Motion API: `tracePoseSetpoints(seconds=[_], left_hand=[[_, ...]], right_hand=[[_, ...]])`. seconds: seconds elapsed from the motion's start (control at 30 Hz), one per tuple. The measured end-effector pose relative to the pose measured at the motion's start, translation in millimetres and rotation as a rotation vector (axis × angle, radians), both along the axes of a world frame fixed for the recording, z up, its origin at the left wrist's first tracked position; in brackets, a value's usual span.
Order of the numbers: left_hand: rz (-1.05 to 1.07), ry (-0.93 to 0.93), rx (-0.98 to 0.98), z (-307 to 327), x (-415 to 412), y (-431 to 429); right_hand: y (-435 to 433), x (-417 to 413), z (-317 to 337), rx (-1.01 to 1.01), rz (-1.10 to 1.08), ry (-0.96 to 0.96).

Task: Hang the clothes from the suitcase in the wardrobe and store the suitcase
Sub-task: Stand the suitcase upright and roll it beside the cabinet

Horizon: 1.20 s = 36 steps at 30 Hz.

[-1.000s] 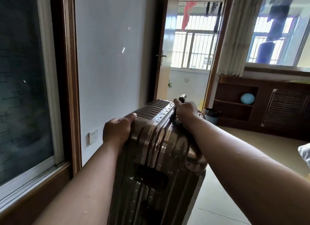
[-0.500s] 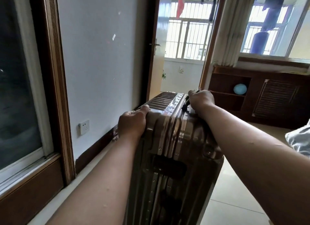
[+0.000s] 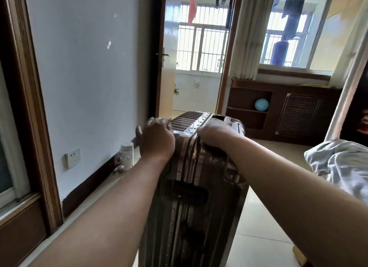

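A bronze ribbed hard-shell suitcase stands closed and upright in front of me, near the white wall on the left. My left hand grips its top left corner, fingers curled over the edge. My right hand grips the top on the right, beside the carry handle. The wheels and the floor under the case are hidden. No wardrobe is in view.
A white jar stands on the floor by the wall's skirting, left of the case. A wall socket sits low on the wall. An open doorway lies ahead. A wooden shelf unit runs under the window; grey cloth lies at right.
The suitcase has come down lower in view and both hands went with it, keeping their grip. My view has tipped down, bringing the jar and floor into sight.
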<state>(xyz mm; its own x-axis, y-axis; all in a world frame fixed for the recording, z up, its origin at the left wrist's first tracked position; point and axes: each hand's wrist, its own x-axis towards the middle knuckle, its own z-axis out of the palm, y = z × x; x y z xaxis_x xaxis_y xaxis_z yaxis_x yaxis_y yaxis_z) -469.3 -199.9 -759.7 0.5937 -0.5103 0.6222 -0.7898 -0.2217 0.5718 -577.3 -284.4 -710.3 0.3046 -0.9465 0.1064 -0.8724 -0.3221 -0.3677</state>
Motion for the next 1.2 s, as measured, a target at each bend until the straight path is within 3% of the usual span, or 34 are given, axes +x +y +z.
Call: tracePoseSetpoints(seconds=[0.13,0.27,0.67,1.0,1.2], left_hand=[[-0.230,-0.158,0.105,-1,-15,-15],[-0.192,-0.169,0.166,3,-19,-30],[-0.109,-0.150,-0.011,-8,-18,-43],[-0.135,-0.195,0.120,-5,-56,-73],[-0.144,-0.312,0.185,6,-63,-86]], right_hand=[[-5,-18,-4,-0.041,-0.096,0.055],[-20,-18,-4,-0.100,-0.051,0.053],[-34,-20,-4,-0.221,0.116,0.025],[-57,-62,-1,-0.258,0.144,0.057],[-78,-69,-4,-0.338,0.111,0.081]])
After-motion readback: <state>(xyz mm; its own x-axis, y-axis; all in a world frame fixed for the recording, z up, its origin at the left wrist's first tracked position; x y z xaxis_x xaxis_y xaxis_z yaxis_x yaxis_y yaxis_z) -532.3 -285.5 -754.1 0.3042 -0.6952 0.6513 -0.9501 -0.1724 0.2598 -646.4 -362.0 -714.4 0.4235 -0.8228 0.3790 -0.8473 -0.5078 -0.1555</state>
